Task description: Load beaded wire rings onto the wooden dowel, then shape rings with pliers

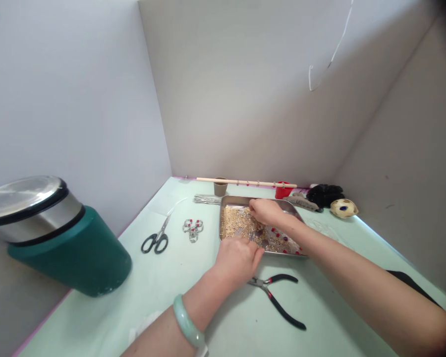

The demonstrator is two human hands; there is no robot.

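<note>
So the main thing here is a shallow metal tray (300, 255), sitting toward the far edge of the pale green bench (193, 302), a bit right of the middle. The left part of it is loaded with tiny gold beads (235, 221), and over on the right there are red beads (278, 233) mixed with some darker ones.

The right hand (266, 212) reaches over the tray from the right, fingers curled down at the gold beads. Its fingertips are too hard to make out, so I can't tell if they're pinched on anything. The left hand (238, 261), with a pale green bangle (187, 322) on that arm, is at the tray's near rim, fingers bent. Can't tell how close together the tips are or if they've got something.

Along the far edge there's a brownish cup (220, 188) and a red cup (282, 191), with a wooden stick (241, 182) across them. Can't really see inside either cup. A bundle of thin wires (206, 199) lies by the tray's far left corner, then a wire-and-red-bead piece (193, 230), then scissors (159, 238) further left.

Pliers (269, 286) lie splayed just off the near side of the tray. The big green tumbler (78, 248) with a lid stands by the bench's left edge.
</note>
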